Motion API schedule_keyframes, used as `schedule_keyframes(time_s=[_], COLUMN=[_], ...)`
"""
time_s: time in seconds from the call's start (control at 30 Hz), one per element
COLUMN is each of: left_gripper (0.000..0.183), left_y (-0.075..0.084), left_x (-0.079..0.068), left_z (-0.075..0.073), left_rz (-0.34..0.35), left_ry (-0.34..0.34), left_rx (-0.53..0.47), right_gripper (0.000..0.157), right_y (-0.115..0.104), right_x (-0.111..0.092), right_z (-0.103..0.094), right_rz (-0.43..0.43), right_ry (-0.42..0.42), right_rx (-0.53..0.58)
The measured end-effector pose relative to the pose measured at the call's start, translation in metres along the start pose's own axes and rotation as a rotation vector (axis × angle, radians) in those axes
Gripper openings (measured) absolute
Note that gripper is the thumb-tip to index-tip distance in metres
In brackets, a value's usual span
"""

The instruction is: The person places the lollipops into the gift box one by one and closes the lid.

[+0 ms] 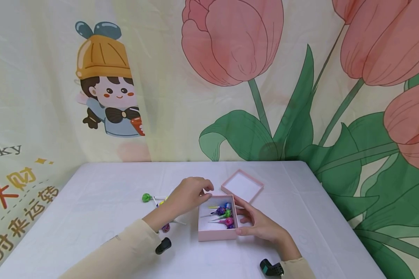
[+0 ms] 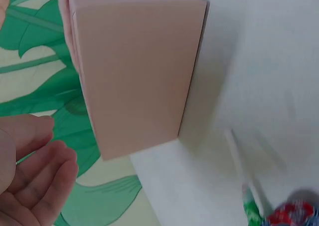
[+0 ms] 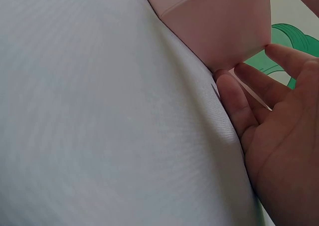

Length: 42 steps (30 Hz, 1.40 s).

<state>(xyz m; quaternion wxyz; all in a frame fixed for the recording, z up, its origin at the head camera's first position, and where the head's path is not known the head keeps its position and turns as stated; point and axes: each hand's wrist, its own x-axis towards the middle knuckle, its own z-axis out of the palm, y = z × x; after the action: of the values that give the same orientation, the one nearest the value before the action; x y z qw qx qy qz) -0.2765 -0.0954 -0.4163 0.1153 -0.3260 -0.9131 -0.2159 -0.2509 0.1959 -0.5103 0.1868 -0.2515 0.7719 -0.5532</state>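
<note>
A pink open-topped box (image 1: 217, 235) stands on the white table with several wrapped lollipops (image 1: 227, 212) inside, heads toward its right wall. Above the box's back left part is my left hand (image 1: 191, 195), fingers loosely bent; I see nothing held in it. In the left wrist view that hand (image 2: 37, 178) hangs beside the box's plain outer wall (image 2: 139, 81), apart from it. My right hand (image 1: 262, 223) rests against the box's right side, index finger near the back corner and thumb near the front one. The right wrist view shows its fingertips (image 3: 239, 69) touching the box's edge.
More lollipops lie left of the box, partly hidden by my left forearm; a green one (image 1: 146, 197) is at the far left. Behind the box lies its pink-edged lid (image 1: 242, 185), white inside up. A printed tulip curtain (image 1: 167, 97) hangs behind the table.
</note>
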Motion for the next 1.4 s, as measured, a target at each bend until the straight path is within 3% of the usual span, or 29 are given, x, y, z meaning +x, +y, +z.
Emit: schedule_keyframes(time_s=[0.2,0.37,0.73,0.9,1.13,1.4], left_gripper=[0.012,0.012,0.023,0.027,0.027,0.026], left_y=[-0.015,-0.032,-0.083,-0.1,-0.117,-0.127], left_x=[-0.005,-0.011,-0.029,-0.038,-0.047,-0.053], left_z=[-0.019,-0.033,-0.052,-0.056,-0.053,-0.048], left_rz=[-0.078,-0.1,-0.094,-0.097,-0.041,-0.048], left_ry=[0.003,-0.011,-0.197,-0.235,-0.271,-0.364], left_rx=[-0.021,-0.028,-0.029,-0.017,-0.034,-0.019], right_gripper=[0.1,0.102,0.099,0.102,0.102,0.101], right_y=[-0.001,-0.001,0.0,-0.001,0.001,0.004], right_x=[0.0,0.0,0.001,-0.001,0.0,0.0], right_z=[0.0,-0.001,0.001,0.0,0.0,0.0], right_rz=[-0.001,-0.023,0.02,-0.008,-0.005,-0.006], right_ry=[0.002,0.001,0.018,0.007,0.009,0.01], right_rx=[-0.002,0.009,0.027,0.021,0.017,0.008])
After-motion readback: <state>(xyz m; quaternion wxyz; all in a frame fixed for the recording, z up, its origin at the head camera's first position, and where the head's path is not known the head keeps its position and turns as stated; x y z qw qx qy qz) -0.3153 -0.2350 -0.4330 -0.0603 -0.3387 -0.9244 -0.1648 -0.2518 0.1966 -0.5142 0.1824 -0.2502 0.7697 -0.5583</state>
